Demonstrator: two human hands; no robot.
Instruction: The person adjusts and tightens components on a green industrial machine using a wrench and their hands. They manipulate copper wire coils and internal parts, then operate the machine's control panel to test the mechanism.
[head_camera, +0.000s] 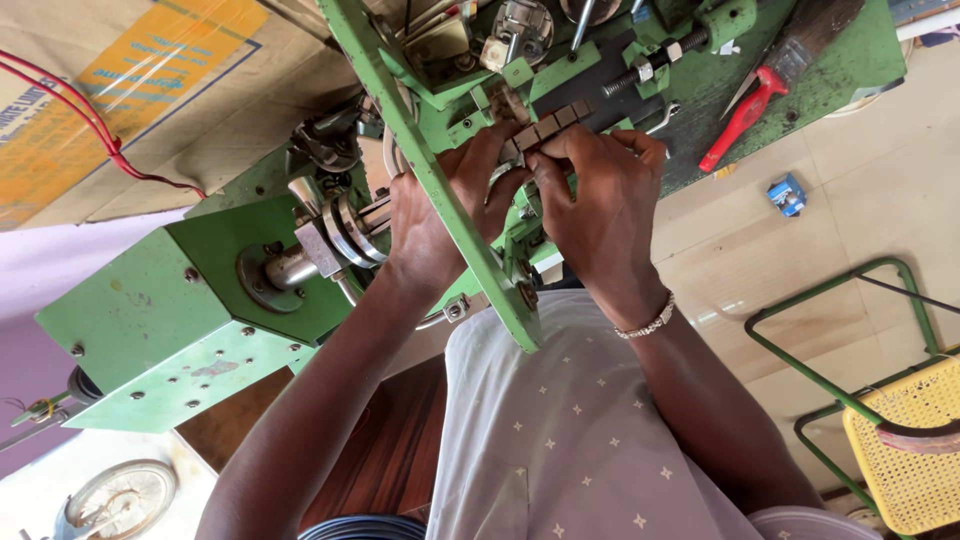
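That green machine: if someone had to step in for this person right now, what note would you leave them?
Left hand: reaching behind the slanted green bar, fingers on the machine's middle; whether it grips anything is hidden.
Right hand: fingertips pressed on a row of small metal blocks set in the green machine.
Nearby: red-handled tool on the machine's top plate, small blue box on the floor, yellow chair at the right.
Done: blocks sit in a line.
Left: cannot tell; both hands are at the blocks.
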